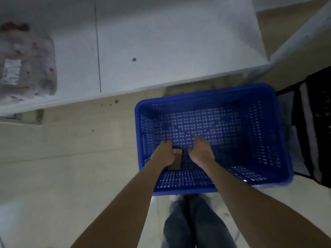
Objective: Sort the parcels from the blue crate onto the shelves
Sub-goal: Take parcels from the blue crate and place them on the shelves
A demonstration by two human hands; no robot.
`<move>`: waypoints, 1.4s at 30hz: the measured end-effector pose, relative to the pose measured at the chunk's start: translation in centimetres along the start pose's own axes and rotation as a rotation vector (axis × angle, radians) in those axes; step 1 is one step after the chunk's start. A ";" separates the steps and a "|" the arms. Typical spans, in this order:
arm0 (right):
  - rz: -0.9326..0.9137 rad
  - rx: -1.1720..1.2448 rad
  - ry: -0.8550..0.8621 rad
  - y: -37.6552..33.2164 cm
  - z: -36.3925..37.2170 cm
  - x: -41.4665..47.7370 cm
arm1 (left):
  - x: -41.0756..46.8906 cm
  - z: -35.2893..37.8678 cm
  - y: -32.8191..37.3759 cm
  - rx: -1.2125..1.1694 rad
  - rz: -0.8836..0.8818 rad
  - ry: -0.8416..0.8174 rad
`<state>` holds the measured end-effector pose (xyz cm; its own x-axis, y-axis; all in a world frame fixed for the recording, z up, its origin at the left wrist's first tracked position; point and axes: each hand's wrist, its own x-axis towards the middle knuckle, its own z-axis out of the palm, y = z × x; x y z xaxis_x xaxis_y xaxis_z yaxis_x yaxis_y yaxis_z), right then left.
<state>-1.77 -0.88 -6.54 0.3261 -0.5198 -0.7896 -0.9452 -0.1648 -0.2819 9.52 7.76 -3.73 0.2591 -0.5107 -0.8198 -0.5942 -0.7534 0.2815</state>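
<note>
Inside the blue crate (206, 93), at its near left corner, one small brown parcel (176, 161) is gripped by the left hand (163, 153). The right hand (201, 151) is held open just beside it, holding nothing. Pick-up is judged under way. A lift to the white shelf (161, 42) is called for next, where one bagged parcel (26, 63) is seen.

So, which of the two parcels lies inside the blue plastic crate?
The small brown cardboard parcel, touched by the left hand. The other, a clear plastic-wrapped parcel with a white label, lies on the white shelf.
</note>
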 end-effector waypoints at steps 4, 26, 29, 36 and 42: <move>0.192 0.224 -0.117 3.4 8.4 7.7 | 8.6 7.6 -3.9 -0.111 -0.112 -0.074; 0.357 1.137 -0.257 4.7 12.6 18.4 | 19.6 12.5 -6.0 -1.005 -0.322 0.148; 0.359 1.303 -0.229 2.9 8.3 14.4 | 15.1 8.0 -3.5 -1.001 -0.283 0.237; 0.362 1.403 0.058 -2.2 -4.3 2.2 | 1.8 -3.4 3.0 -1.149 -0.288 0.307; 0.155 1.434 -0.010 -6.2 -14.0 -8.3 | -8.8 -11.8 7.5 -1.183 -0.148 0.370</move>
<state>1.11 -7.31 9.41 0.2297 -0.4472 -0.8645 -0.1413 0.8635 -0.4842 11.72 1.73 11.48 0.5776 -0.3301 -0.7466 0.4585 -0.6256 0.6312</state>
